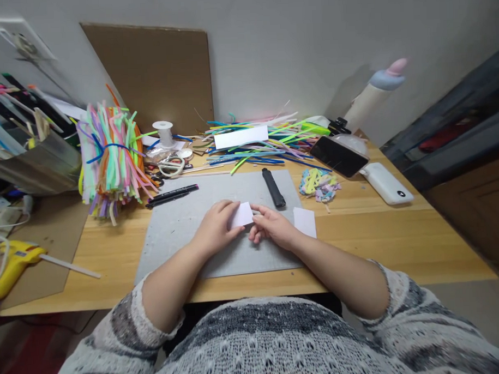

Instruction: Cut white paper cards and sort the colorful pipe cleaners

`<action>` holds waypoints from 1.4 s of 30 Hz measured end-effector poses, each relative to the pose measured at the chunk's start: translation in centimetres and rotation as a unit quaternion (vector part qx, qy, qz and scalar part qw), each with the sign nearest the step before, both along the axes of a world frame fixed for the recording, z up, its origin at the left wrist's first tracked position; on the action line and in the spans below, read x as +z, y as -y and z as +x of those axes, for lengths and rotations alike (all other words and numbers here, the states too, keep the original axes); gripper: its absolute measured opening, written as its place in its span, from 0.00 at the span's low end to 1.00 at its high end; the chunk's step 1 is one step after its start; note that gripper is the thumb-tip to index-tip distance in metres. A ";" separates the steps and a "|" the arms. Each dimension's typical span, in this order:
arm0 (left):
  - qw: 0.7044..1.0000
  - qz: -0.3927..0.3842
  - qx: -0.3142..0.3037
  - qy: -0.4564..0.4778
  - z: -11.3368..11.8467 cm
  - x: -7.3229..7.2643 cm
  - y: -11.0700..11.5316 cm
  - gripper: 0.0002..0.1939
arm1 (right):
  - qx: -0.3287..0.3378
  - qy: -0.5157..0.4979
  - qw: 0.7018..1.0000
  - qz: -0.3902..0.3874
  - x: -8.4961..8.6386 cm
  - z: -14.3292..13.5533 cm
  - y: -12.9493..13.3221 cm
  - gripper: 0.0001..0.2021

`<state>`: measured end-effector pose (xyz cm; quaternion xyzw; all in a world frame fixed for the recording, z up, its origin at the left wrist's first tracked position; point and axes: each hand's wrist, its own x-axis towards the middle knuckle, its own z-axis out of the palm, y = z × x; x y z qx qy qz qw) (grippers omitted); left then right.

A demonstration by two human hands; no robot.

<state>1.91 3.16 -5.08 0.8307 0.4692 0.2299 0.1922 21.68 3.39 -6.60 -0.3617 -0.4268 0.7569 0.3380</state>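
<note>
Above the grey cutting mat [173,233], my left hand [216,226] grips a small white card [241,214] between thumb and fingers. At the card's right edge is my right hand [275,224], its thumb and index finger closed on it and the other fingers curled below. A small pale bit shows between those fingertips, too small to name. Another white card [305,222] lies at the mat's right edge, near my right wrist. Behind my hands a black utility knife [273,187] rests on the mat. Two black pens [172,195] lie at the mat's upper left.
Pipe cleaners stand in a tied bundle [111,159] at left; more lie in a loose pile [256,148] behind the mat. Scissors [172,166] and a spool [163,134] sit between them. A yellow glue gun [17,266] is far left, a phone [338,155] and white power bank [387,183] right.
</note>
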 end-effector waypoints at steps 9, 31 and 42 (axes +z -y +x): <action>0.998 -0.016 0.013 -0.066 -0.1 -0.2 -0.3 0.26 | -0.048 0.056 0.994 0.085 -0.5 0.6 -0.8 0.20; 0.996 -0.036 0.012 -0.075 -0.2 -0.5 -0.2 0.25 | -0.041 0.049 0.993 0.098 0.1 1.2 -0.2 0.16; 0.995 -0.045 0.072 -0.050 1.0 -0.9 0.6 0.29 | -0.105 0.049 0.980 0.160 0.2 1.6 1.0 0.08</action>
